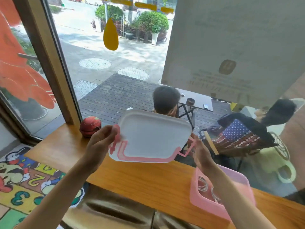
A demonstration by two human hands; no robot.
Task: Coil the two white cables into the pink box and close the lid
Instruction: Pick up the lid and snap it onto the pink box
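1. The left hand [100,141] is closed on the left edge of the lid [151,138], by its pink clip.
2. The right hand [202,153] grips the lid's right edge, so the lid is in the air, tilted.
3. The pink box [206,204] sits open on the wooden surface [140,177], below the right forearm.
4. White cables [203,185] lie coiled inside the box.
5. A red ball [90,128] rests near the window.

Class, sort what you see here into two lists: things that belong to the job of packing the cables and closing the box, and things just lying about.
Belongs to the job:
lid, held by left hand and right hand
pink box
white cables inside it

Just lying about:
red ball
patterned floor mat
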